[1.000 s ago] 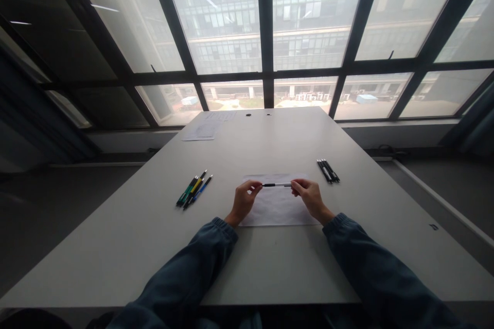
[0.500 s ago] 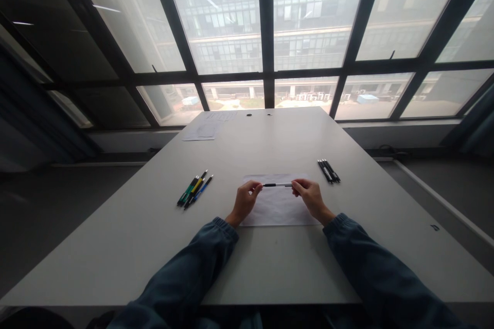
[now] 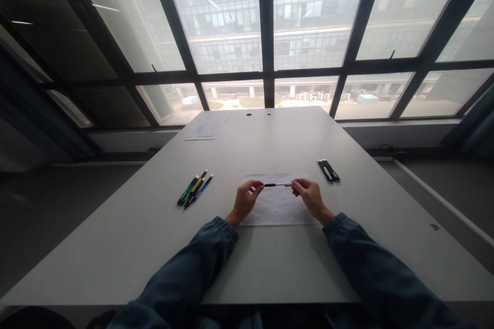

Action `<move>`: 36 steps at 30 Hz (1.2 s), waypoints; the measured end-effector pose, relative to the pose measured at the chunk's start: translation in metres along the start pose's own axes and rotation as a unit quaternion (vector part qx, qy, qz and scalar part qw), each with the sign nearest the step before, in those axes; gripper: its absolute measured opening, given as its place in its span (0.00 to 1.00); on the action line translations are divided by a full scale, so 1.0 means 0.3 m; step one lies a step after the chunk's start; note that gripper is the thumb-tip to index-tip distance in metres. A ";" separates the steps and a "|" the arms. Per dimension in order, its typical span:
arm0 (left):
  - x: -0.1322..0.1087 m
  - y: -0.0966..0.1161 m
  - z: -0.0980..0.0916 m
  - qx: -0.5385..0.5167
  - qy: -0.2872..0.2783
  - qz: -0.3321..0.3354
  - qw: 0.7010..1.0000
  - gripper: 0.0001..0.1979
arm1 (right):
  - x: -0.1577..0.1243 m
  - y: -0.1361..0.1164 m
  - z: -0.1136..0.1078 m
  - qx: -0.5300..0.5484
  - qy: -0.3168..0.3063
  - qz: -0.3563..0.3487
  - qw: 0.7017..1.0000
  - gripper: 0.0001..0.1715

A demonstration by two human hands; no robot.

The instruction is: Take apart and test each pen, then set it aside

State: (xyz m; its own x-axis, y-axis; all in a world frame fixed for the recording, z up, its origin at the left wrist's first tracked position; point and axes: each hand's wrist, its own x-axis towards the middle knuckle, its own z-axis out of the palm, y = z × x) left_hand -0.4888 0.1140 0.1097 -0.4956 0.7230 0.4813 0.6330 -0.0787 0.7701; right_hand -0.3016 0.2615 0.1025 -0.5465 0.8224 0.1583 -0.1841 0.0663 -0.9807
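Observation:
A black and white pen (image 3: 278, 184) lies level between my hands, above a white sheet of paper (image 3: 280, 211). My left hand (image 3: 245, 198) pinches its black end between thumb and fingers. At the white end, my right hand (image 3: 309, 197) grips it the same way. Both ends of the pen are partly hidden by the fingertips. To the left lies a loose bunch of pens (image 3: 194, 190) with green, yellow, blue and black parts. Several black pens (image 3: 329, 170) rest side by side to the right of my right hand.
The white table (image 3: 116, 247) stretches away to tall windows. Printed papers (image 3: 200, 130) lie at its far left, and two small dark holes sit near the far edge. A small dark item (image 3: 435, 227) is near the right edge.

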 end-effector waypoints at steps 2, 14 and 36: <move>0.000 0.000 -0.001 0.001 -0.001 -0.003 1.000 0.08 | -0.001 0.000 0.001 -0.001 0.002 0.002 1.000 0.21; 0.002 -0.005 0.003 -0.012 -0.012 -0.021 1.000 0.13 | -0.007 -0.017 0.004 0.007 0.009 0.004 1.000 0.19; 0.002 0.005 -0.001 -0.003 -0.004 0.020 1.000 0.09 | 0.001 0.013 -0.006 -0.002 0.006 -0.011 1.000 0.21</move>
State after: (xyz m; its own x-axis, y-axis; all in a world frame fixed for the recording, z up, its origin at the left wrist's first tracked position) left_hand -0.4883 0.1142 0.1113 -0.4660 0.7246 0.5077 0.6487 -0.1104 0.7530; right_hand -0.3010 0.2630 0.0984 -0.5330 0.8271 0.1784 -0.1928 0.0865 -0.9774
